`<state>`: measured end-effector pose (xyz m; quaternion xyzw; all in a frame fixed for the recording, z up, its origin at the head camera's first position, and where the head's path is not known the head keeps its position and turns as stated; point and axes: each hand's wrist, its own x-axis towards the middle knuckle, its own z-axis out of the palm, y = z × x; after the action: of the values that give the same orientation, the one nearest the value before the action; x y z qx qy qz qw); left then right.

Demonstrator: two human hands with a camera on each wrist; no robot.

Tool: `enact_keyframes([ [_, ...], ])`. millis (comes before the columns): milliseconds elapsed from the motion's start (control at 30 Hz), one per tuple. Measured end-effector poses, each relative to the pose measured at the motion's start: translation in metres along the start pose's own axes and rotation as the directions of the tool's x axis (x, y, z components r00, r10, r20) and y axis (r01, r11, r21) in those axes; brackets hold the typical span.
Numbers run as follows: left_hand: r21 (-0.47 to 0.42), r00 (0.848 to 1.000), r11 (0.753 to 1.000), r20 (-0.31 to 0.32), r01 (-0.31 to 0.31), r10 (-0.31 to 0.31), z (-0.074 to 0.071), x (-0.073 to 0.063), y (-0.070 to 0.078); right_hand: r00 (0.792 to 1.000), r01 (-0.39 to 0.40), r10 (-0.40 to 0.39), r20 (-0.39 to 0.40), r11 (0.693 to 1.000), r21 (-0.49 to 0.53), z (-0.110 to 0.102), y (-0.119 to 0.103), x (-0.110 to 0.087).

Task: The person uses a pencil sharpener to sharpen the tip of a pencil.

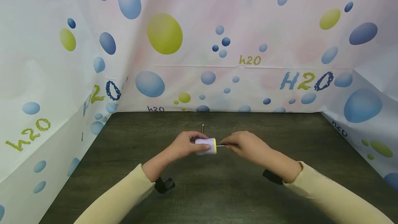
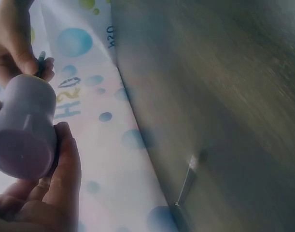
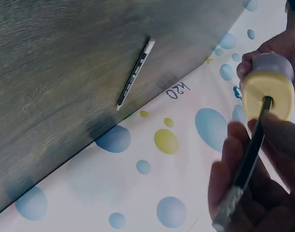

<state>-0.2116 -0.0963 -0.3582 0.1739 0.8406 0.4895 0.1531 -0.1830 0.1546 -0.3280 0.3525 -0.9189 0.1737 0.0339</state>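
My left hand [image 1: 185, 143] grips a small lilac pencil sharpener [image 1: 202, 142], tilted on its side, with its yellow face [image 3: 255, 92] turned toward the right. Opposite it, my right hand [image 1: 250, 145] pinches a dark pencil [image 3: 253, 147] between thumb and fingers. One end of this pencil goes into the round hole in the yellow face; its pale end points back along the right palm. The tip is hidden inside the sharpener. In the left wrist view, the smooth rounded base of the sharpener [image 2: 24, 150] faces the camera.
A second pencil [image 3: 135, 72], dark with white marks and a white end, lies on the dark wooden table [image 1: 199, 189] just beyond the hands. White sheeting [image 1: 199, 58] printed with blue and green bubbles stands at the back and both sides.
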Motion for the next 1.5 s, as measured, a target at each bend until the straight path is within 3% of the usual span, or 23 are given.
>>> enact_keyframes([
  [133, -0.063, 0.998, 0.996, 0.02, 0.058, -0.057, -0.001, 0.0, 0.001, 0.993, 0.019, -0.036, -0.111, 0.989, -0.149, 0.004, -0.002, -0.005],
  [233, -0.1, 0.995, 0.99, 0.036, 0.094, -0.091, -0.002, 0.0, 0.002, 0.969, 0.059, -0.114, -0.221, 0.969, -0.239, 0.007, 0.0, -0.009],
  [367, -0.149, 0.991, 0.981, 0.071, 0.12, -0.11, -0.005, 0.0, 0.003, 0.919, 0.119, -0.219, -0.327, 0.947, -0.298, 0.008, 0.005, -0.011],
  [633, -0.251, 0.984, 0.959, 0.155, 0.128, -0.09, -0.01, -0.001, 0.005, 0.824, 0.252, -0.369, -0.43, 0.919, -0.305, 0.008, 0.017, -0.012],
  [900, -0.269, 0.981, 0.951, 0.151, 0.156, -0.118, -0.006, -0.003, 0.01, 0.692, 0.378, -0.552, -0.465, 0.826, -0.418, 0.014, 0.021, -0.011],
  [1000, -0.237, 0.988, 0.963, 0.118, 0.126, -0.1, -0.005, -0.002, 0.011, 0.667, 0.391, -0.567, -0.483, 0.818, -0.422, 0.018, 0.021, -0.01],
  [1067, -0.191, 0.994, 0.978, 0.084, 0.086, -0.071, -0.004, -0.002, 0.011, 0.677, 0.386, -0.552, -0.486, 0.829, -0.405, 0.019, 0.021, -0.011],
  [1133, -0.116, 0.999, 0.993, 0.046, 0.024, -0.019, -0.002, -0.002, 0.01, 0.714, 0.371, -0.513, -0.477, 0.854, -0.364, 0.02, 0.02, -0.012],
  [1233, -0.014, 0.998, 0.998, 0.0, -0.064, 0.064, 0.001, -0.003, 0.009, 0.805, 0.325, -0.409, -0.429, 0.91, -0.258, 0.017, 0.017, -0.015],
  [1333, 0.073, 0.988, 0.987, -0.045, -0.145, 0.148, 0.004, -0.005, 0.01, 0.925, 0.226, -0.23, -0.302, 0.973, -0.048, 0.01, 0.015, -0.015],
  [1400, 0.154, 0.968, 0.961, -0.068, -0.228, 0.241, 0.007, -0.006, 0.01, 0.98, 0.119, -0.098, -0.176, 0.986, 0.116, 0.004, 0.016, -0.014],
  [1433, 0.217, 0.949, 0.933, -0.068, -0.286, 0.306, 0.008, -0.007, 0.01, 0.995, 0.055, -0.035, -0.098, 0.977, 0.207, 0.001, 0.017, -0.013],
  [1500, 0.345, 0.891, 0.846, -0.052, -0.407, 0.45, 0.01, -0.008, 0.008, 0.994, -0.101, 0.078, 0.074, 0.912, 0.398, -0.004, 0.021, -0.009],
])
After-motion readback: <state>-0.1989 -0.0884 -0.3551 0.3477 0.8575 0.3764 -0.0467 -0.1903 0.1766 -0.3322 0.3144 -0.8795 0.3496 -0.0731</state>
